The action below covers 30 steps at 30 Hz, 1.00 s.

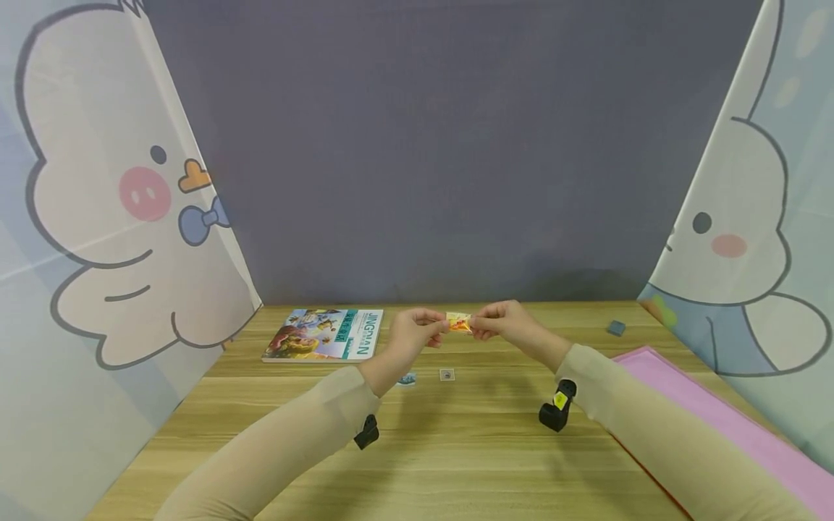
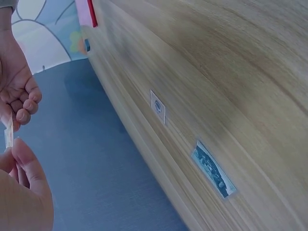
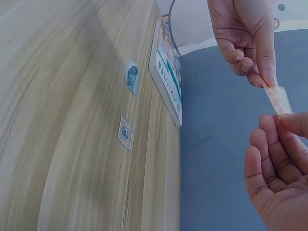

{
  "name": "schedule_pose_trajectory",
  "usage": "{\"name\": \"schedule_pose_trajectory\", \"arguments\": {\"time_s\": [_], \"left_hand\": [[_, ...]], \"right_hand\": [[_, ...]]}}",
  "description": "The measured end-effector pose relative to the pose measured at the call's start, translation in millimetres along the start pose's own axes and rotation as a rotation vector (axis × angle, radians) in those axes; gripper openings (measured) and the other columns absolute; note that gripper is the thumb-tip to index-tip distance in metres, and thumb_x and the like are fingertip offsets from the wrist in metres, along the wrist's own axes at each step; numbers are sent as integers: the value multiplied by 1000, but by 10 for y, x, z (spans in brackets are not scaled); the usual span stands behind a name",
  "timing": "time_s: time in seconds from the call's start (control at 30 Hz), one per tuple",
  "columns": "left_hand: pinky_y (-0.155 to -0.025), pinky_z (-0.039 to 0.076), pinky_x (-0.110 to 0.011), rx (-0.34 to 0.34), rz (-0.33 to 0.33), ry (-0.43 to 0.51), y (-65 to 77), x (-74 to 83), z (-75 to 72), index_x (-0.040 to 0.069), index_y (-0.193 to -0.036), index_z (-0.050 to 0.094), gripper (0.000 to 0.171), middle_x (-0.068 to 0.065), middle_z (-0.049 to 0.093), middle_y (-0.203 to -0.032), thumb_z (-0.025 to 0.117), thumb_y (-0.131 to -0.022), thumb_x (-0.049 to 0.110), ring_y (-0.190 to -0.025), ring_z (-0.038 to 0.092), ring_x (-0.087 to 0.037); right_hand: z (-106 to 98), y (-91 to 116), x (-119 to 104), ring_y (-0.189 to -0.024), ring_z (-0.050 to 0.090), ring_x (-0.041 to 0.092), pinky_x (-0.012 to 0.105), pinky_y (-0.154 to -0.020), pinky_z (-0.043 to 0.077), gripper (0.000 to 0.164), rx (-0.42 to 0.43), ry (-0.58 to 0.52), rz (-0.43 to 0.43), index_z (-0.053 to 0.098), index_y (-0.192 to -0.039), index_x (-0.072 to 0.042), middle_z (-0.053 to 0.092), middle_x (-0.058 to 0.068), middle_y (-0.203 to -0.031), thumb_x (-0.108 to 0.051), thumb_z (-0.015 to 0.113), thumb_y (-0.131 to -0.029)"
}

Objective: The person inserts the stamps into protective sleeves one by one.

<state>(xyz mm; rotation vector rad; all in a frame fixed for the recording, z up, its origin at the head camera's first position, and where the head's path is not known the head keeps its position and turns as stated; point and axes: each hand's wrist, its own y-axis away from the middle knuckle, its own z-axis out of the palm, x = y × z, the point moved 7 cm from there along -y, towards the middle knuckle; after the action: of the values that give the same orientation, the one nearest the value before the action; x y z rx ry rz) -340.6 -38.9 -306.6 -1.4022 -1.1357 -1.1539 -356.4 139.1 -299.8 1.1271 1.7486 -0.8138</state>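
Raised over the far part of the table, a small thin stamp-like picture (image 1: 459,323), yellow and orange with clear edges, is stretched between both hands. My left hand (image 1: 409,339) pinches its left edge between thumb and finger. At the opposite edge, my right hand (image 1: 517,329) pinches it likewise; the remaining fingers are loosely curled in the right wrist view. Below them on the wood lie two more flat pieces: a blue stamp-like picture (image 2: 212,169) and a smaller square one (image 3: 125,133) with a pale border and a dark round motif. Neither hand touches these.
A picture book (image 1: 319,335) with a colourful cover lies at the back left of the wooden table (image 1: 456,463). On the right is a pink board or folder (image 1: 704,420) with a red edge. A small grey-blue block (image 1: 616,328) sits at the back right.
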Motion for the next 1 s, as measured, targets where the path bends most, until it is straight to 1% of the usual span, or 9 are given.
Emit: {"name": "schedule_pose_trajectory", "arguments": {"time_s": [0.13, 0.23, 0.33, 0.4, 0.57, 0.63, 0.8, 0.9, 1.0], "left_hand": [[-63, 59, -25, 12, -4, 5, -12, -15, 3, -2, -104, 68, 21, -16, 73, -94, 72, -88, 11, -61, 61, -9], [-65, 61, -29, 15, -9, 9, -31, -26, 14, -3, -109, 67, 24, -19, 73, -96, 71, -88, 8, -60, 62, -9], [-70, 62, -37, 12, -7, -4, -37, -21, 33, -4, -115, 64, 28, -23, 72, -98, 70, -88, 5, -58, 62, -8], [-72, 62, -41, 9, -4, -11, -35, -17, 49, -4, -117, 63, 31, -25, 71, -98, 70, -88, 4, -57, 62, -8], [-72, 62, -39, 10, 22, -8, -16, -16, 103, 0, -116, 64, 32, -21, 73, -95, 73, -86, 6, -59, 65, -9], [-72, 62, -35, 11, 27, -5, -19, -28, 129, 1, -114, 65, 31, -19, 73, -93, 74, -85, 8, -63, 67, -11], [-70, 62, -29, 8, 42, -3, -32, -55, 203, 2, -111, 67, 28, -18, 73, -90, 75, -84, 6, -78, 72, -28], [-69, 62, -29, 7, 58, -6, -41, -71, 246, 2, -110, 67, 27, -18, 72, -90, 74, -84, 5, -86, 71, -37], [-71, 62, -33, 6, 67, -19, -48, -73, 286, 2, -112, 67, 29, -18, 72, -90, 74, -84, 3, -86, 71, -39]], "right_hand": [[7, 17, -12, -85, 66, 20, 29, -76, 59, 35, 14, -59, -25, 60, -120, 4, 70, 12, -96, -21, 64, -95], [-1, 33, -21, -88, 68, 23, 32, -78, 59, 37, 32, -92, -44, 56, -125, 0, 70, 14, -100, -20, 64, -95], [-7, 54, -24, -89, 69, 23, 35, -79, 60, 36, 53, -110, -53, 56, -125, -2, 71, 13, -100, -17, 65, -94], [-7, 68, -19, -89, 70, 25, 35, -80, 60, 36, 61, -114, -62, 55, -124, 1, 71, 12, -99, -15, 65, -94], [-17, 98, 19, -85, 69, 21, 33, -78, 61, 34, 98, -147, -53, 55, -123, 8, 70, 8, -95, -8, 64, -94], [-28, 109, 37, -82, 68, 18, 33, -77, 61, 32, 119, -166, -42, 55, -121, 8, 70, 5, -93, -5, 63, -93], [-64, 131, 78, -78, 68, 15, 35, -78, 61, 32, 153, -197, -33, 55, -120, 12, 69, 1, -88, -1, 63, -92], [-87, 137, 104, -77, 68, 13, 33, -77, 61, 32, 155, -207, -37, 54, -120, 13, 69, 0, -87, -1, 63, -92], [-109, 150, 126, -77, 68, 13, 32, -76, 61, 32, 156, -212, -42, 55, -119, 13, 69, 0, -85, -1, 63, -92]]}}
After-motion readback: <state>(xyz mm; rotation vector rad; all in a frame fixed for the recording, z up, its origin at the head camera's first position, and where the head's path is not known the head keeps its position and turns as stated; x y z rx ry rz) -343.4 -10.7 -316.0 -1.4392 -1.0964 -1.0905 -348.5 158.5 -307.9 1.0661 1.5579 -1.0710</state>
